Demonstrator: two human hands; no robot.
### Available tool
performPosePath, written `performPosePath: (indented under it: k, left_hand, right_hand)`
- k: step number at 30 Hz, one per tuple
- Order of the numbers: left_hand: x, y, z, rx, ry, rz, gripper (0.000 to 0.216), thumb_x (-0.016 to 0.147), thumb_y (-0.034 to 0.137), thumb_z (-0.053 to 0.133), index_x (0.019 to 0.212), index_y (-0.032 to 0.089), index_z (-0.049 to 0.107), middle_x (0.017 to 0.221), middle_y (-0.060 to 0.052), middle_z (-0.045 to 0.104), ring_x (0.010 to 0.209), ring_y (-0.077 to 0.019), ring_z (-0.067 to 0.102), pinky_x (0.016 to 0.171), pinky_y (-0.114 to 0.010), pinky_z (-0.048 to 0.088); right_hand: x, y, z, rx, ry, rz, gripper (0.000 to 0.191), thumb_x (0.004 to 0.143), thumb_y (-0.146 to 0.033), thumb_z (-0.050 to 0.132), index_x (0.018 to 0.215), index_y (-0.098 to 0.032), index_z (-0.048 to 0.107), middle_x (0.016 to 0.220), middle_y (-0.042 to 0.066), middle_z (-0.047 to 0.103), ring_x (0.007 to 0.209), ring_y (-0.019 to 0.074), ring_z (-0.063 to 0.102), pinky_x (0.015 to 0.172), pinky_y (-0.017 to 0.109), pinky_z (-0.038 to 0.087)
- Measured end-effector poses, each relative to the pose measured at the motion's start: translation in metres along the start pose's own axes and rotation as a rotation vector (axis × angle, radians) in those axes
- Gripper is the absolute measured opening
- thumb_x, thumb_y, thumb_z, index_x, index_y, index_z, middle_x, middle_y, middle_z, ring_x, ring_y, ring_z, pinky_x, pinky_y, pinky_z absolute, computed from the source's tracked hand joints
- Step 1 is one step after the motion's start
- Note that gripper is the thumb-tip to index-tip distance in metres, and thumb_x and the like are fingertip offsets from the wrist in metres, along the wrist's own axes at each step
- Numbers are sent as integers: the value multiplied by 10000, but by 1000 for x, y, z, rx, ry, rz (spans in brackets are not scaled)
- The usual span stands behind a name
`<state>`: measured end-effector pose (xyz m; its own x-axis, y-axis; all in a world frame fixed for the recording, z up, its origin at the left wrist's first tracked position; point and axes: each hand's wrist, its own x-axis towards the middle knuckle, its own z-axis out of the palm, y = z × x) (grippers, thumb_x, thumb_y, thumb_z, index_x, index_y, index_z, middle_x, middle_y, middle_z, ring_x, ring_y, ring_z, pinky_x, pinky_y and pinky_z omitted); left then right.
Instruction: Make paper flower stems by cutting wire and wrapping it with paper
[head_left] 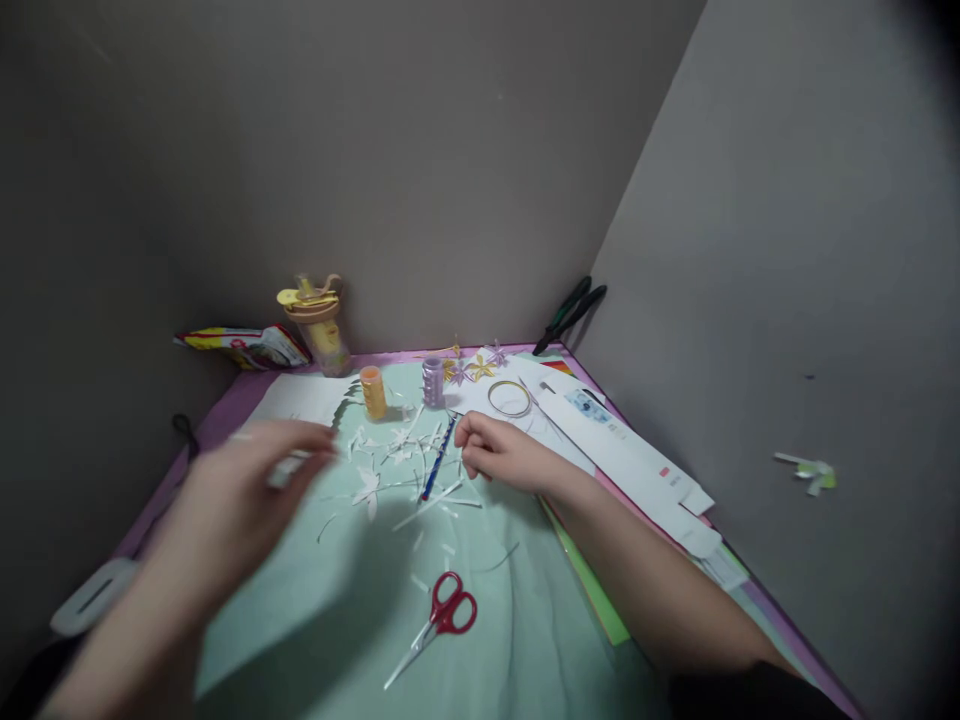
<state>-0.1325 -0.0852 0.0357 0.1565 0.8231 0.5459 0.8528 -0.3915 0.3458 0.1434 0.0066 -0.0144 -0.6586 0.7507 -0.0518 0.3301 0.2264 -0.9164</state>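
Observation:
My left hand (259,490) is raised over the left side of the green cloth (300,640). Motion smears its fingers, which bend towards the thumb; whether they hold anything does not show. On the right, my right hand (495,450) is closed with its fingers curled in, hiding anything inside. Close to its fingertips lies a blue pencil (439,460). Thin white paper strips (427,508) and a white paper flower cutout (368,490) lie around the pencil. Nearer to me, red-handled scissors (450,605) rest with their blades pointing to the lower left.
At the back stand an orange jar (373,393), a purple jar (433,383) and a yellow-lidded cup (322,325). Yellow and purple flowers (481,368), a roll of tape (509,399) and white card (630,440) lie right. Black-handled pliers (570,315) lean on the wall.

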Motion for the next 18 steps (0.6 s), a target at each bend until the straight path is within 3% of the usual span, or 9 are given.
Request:
performPosePath:
  k: [2, 5, 7, 11, 14, 18]
  left_hand:
    - [0, 31, 37, -166, -199, 107, 111, 836, 228, 543, 779, 211, 637, 972, -42, 705, 885, -166, 652, 767, -299, 523]
    - [-6, 49, 78, -241, -224, 209, 115, 822, 171, 549, 780, 203, 652, 1051, -75, 686, 1044, -206, 601, 867, -373, 493]
    - [-10, 49, 89, -288, -227, 217, 110, 828, 168, 547, 799, 200, 649, 984, -70, 698, 987, -196, 617, 850, -367, 493]
    - [-10, 42, 82, -337, -279, 153, 121, 858, 191, 519, 819, 196, 634, 793, -30, 689, 778, -151, 630, 743, -302, 500]
    - [-6, 41, 70, -395, -333, 85, 124, 862, 211, 517, 835, 200, 638, 825, -24, 687, 794, -135, 634, 727, -258, 499]
    - [-1, 44, 55, -496, -429, -6, 138, 860, 231, 519, 818, 205, 647, 833, -10, 688, 775, -117, 635, 713, -227, 495]
  right_hand:
    - [-6, -11, 5, -12, -19, -38, 153, 774, -109, 436, 897, -197, 458, 645, -47, 581, 569, 95, 492, 543, 209, 370]
    - [-15, -24, 11, -46, -46, -78, 165, 789, -100, 428, 914, -202, 462, 665, -42, 588, 624, 108, 532, 596, 227, 394]
    - [-19, -28, 13, -78, -63, -99, 163, 799, -100, 428, 916, -205, 471, 676, -40, 593, 649, 112, 548, 612, 231, 402]
    - [-19, -28, 14, -155, -66, -140, 178, 812, -127, 460, 967, -200, 506, 687, -38, 598, 648, 115, 559, 595, 226, 411]
    - [-17, -26, 13, -232, -65, -209, 191, 828, -141, 486, 986, -199, 576, 750, -15, 642, 705, 120, 596, 653, 240, 440]
    - [-16, -25, 5, -364, 5, -341, 153, 845, -157, 515, 853, -196, 663, 848, 21, 688, 815, 136, 621, 767, 268, 451]
